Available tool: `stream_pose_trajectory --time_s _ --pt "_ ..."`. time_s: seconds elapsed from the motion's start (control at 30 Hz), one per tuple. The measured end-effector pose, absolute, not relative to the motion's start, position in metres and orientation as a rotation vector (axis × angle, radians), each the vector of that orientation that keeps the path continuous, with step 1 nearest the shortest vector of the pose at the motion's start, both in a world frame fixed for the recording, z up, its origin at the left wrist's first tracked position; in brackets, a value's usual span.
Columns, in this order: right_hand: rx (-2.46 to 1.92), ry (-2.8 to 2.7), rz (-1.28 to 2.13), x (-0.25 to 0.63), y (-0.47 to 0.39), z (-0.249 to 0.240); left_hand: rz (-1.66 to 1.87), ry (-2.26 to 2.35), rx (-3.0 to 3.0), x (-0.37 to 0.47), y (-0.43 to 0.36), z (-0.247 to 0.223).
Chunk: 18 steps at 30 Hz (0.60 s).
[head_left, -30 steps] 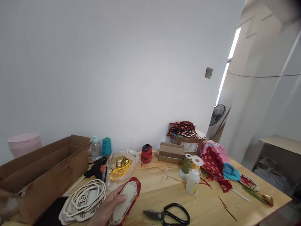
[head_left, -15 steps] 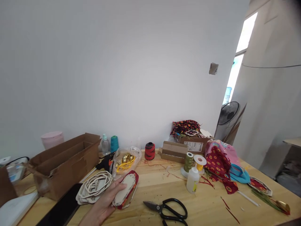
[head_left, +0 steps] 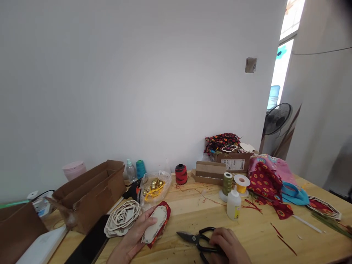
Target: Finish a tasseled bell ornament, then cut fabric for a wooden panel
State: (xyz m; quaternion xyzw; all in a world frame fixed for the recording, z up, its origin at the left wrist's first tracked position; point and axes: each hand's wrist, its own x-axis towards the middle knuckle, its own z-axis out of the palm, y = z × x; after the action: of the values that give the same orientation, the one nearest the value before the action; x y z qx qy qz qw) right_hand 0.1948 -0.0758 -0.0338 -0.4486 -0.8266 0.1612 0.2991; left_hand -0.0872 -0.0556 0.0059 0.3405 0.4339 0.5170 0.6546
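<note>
In the head view my left hand (head_left: 135,233) pinches a pale, oval decorated plate (head_left: 156,228) backed with red fabric (head_left: 166,207), the thumb lying across its face. My right hand (head_left: 227,245) has its fingers curled over the black handles of the scissors (head_left: 194,238), which lie on the table with the blades pointing left. Part of the handles is covered by that hand. Just left of my left hand is a pile of pale cut-out frames (head_left: 122,219).
A glue bottle (head_left: 233,205), a green thread spool (head_left: 227,184) and a red-black spool (head_left: 181,174) stand behind. A cardboard box (head_left: 90,196), a dark phone-like slab (head_left: 89,242) and a bag of bells (head_left: 155,187) are left. Patterned red fabric (head_left: 265,183) lies right.
My right hand has come into view at the lower right and taken hold of the scissors' handles. My left hand keeps the oval plate. The whole view has shifted slightly.
</note>
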Motion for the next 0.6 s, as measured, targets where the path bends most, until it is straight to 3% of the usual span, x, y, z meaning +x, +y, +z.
stream_pose_trajectory --time_s 0.23,0.43,0.6 --pt "-1.393 -2.397 0.352 0.182 -0.067 -0.032 1.147 0.962 0.828 -0.09 -0.054 0.0" --pt "-1.534 -2.305 0.414 0.175 -0.07 -0.007 1.139 0.953 0.831 -0.09 -0.054 0.001" --pt "-1.543 -2.171 0.46 0.197 -0.067 -0.02 1.147 1.005 0.787 -0.094 -0.056 0.0"
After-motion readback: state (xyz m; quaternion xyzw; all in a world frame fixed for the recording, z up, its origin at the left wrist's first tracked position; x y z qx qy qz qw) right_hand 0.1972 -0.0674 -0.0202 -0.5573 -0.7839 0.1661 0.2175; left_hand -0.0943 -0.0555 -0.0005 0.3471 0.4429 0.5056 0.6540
